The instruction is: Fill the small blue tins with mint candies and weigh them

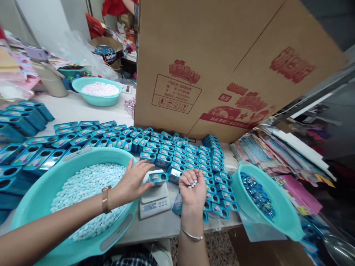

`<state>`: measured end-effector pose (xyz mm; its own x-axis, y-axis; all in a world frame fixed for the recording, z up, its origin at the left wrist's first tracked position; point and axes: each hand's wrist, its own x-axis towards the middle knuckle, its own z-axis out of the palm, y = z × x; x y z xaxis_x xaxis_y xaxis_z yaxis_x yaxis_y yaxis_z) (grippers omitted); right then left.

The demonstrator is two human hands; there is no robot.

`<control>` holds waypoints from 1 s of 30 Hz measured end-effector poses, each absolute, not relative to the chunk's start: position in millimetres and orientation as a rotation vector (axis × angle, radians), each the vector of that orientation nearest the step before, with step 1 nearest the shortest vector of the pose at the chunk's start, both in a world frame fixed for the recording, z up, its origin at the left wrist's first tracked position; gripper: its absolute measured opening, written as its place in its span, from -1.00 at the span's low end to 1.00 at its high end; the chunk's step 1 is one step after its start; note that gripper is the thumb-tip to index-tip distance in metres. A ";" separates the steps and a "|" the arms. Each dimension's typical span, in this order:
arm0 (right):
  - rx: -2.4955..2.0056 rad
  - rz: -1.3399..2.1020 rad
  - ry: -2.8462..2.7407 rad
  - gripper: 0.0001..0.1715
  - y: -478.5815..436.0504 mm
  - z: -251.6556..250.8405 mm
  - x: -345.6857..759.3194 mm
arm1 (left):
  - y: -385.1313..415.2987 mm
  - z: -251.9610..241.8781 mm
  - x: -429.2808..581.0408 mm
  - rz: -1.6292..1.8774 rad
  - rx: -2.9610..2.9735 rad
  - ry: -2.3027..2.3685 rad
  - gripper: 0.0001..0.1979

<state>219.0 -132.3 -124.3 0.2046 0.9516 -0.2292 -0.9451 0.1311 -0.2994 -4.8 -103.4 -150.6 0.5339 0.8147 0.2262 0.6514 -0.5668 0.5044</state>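
Note:
A small blue tin [158,178] stands on a white digital scale [155,207], whose display is lit. My left hand [134,179] reaches over the rim of a large turquoise basin [69,157], fingers stretched and apart. Its thumb tip is close beside the tin; I cannot tell whether it touches. Pale blue candies [91,184] fill much of the basin. To the right of the scale, my right hand [193,188] is turned palm up, fingers curled around several pale candies [192,184]. Rows of blue tins [177,159] with round openings in their tops spread behind both hands.
A tall cardboard box [210,44] stands at the back. On the right, a turquoise basin [291,227] holds shiny blue pieces beside stacked printed sheets [277,155]. Farther left are a basin of whitish candies [102,99] and a beige bottle [50,77]. Another person's arm shows behind.

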 end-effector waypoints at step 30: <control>-0.553 1.469 0.243 -0.80 -138.9 -134.9 198.4 | -98.3 -100.0 61.4 0.758 2.326 0.974 -0.75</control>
